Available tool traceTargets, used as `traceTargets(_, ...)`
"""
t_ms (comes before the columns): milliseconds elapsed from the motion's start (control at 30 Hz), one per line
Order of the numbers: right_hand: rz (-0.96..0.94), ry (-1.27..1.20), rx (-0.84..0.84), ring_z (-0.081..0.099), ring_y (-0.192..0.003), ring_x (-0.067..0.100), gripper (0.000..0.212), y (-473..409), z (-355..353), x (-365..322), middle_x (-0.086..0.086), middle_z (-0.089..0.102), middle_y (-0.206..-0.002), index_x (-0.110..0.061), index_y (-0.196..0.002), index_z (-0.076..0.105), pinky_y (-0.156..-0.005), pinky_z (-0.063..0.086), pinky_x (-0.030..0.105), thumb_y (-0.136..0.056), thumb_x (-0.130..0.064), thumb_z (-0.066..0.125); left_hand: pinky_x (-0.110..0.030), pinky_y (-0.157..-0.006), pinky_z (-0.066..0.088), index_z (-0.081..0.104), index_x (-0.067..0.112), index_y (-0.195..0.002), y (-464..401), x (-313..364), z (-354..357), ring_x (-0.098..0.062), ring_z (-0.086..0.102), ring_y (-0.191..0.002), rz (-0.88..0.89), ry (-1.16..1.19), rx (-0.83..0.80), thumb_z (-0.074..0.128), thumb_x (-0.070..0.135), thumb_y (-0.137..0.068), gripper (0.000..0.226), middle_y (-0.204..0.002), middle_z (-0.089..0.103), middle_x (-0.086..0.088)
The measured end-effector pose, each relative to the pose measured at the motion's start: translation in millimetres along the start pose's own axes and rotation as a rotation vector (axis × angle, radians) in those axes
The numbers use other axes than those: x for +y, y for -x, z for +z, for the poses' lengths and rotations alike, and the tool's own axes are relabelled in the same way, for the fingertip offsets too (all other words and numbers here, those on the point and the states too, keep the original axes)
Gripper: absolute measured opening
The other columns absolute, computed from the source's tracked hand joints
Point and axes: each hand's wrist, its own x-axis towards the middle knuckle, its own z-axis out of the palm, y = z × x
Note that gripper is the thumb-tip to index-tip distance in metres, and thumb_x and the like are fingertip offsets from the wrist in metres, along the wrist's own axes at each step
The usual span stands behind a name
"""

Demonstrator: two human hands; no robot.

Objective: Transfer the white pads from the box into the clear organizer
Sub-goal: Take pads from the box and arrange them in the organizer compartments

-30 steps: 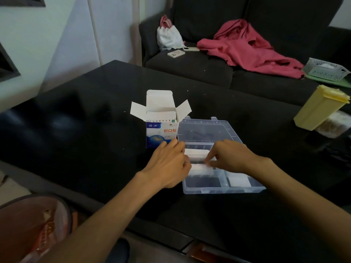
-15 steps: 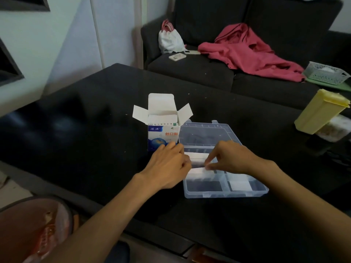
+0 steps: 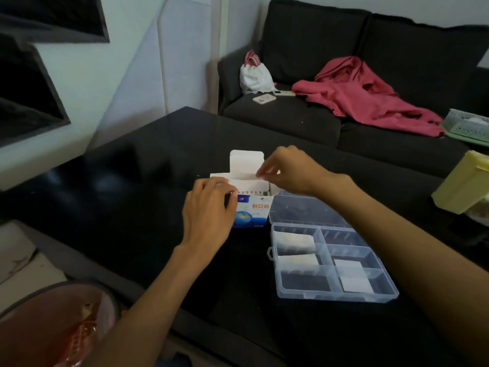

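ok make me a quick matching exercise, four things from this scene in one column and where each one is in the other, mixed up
Things:
1. left hand
2. right hand
3. white pads
4. red garment

Places:
A. lying on the dark sofa
B. in compartments of the clear organizer
C. above the open top of the box, fingertips pinched together
D. against the left side of the box

Pairs: 1-D, 2-C, 3-B, 4-A
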Motion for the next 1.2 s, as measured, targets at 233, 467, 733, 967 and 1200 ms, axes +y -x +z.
traceTargets(233, 0.087, 0.097, -0.161, 0.060, -0.102, 0.022, 0.033, -31.1, 23.5, 9.7, 0.007, 0.061, -0.122, -0.011, -0.121, 0.061, -0.082, 0.049, 0.029, -0.090, -0.022, 0.059, -0.018, -0.082, 0.037, 0.059, 0.025, -0.123, 1.1, 1.0, -2.9, -0.009, 0.047, -0.118, -0.093, 0.137, -0.046, 0.054, 0.038, -0.092, 0.034, -0.131, 0.053, 0.005)
traceTargets(467, 0.101, 0.209, -0.063, 0.062, -0.093, 0.019, 0.042, -32.2, 38.8, 9.9, 0.006, 0.065, -0.112, -0.012, -0.118, 0.062, -0.077, 0.051, 0.026, -0.083, -0.035, 0.067, -0.022, -0.083, 0.042, 0.061, 0.025, -0.119, -2.0, -0.7, -4.6, -0.010, 0.049, -0.119, -0.121, 0.204, -0.040, 0.057, 0.037, -0.091, 0.031, -0.129, 0.057, 0.006)
traceTargets(733, -0.013, 0.071, -0.014, 0.063, -0.089, 0.017, 0.026, -21.8, 38.2, 12.5, 0.006, 0.067, -0.109, -0.011, -0.108, 0.067, -0.073, 0.049, 0.023, -0.085, -0.024, 0.066, -0.023, -0.081, 0.046, 0.065, 0.026, -0.115, -5.2, -5.6, -3.7, -0.012, 0.054, -0.116, -0.095, 0.259, -0.021, 0.062, 0.033, -0.088, 0.028, -0.124, 0.061, 0.005)
traceTargets(967, 0.034, -0.201, 0.089, 0.056, -0.082, 0.004, 0.024, 6.9, 11.4, 10.7, 0.007, 0.065, -0.107, -0.006, -0.113, 0.064, -0.067, 0.043, 0.010, -0.093, -0.015, 0.053, -0.019, -0.077, 0.037, 0.064, 0.027, -0.113, -4.0, -6.1, -4.5, -0.008, 0.049, -0.117, -0.046, 0.202, 0.042, 0.062, 0.033, -0.088, 0.026, -0.123, 0.059, 0.008)
traceTargets(1200, 0.397, -0.998, -0.026, 0.060, -0.093, 0.011, 0.018, 103.3, 14.6, 21.7, -0.008, 0.060, -0.102, -0.033, -0.097, 0.060, -0.062, 0.051, 0.017, -0.088, -0.017, 0.057, -0.017, -0.066, 0.052, 0.064, 0.027, -0.095, 11.0, 28.4, -11.3, 0.003, 0.061, -0.078, -0.067, 0.764, -0.198, 0.055, 0.035, -0.092, 0.012, -0.088, 0.064, 0.018)
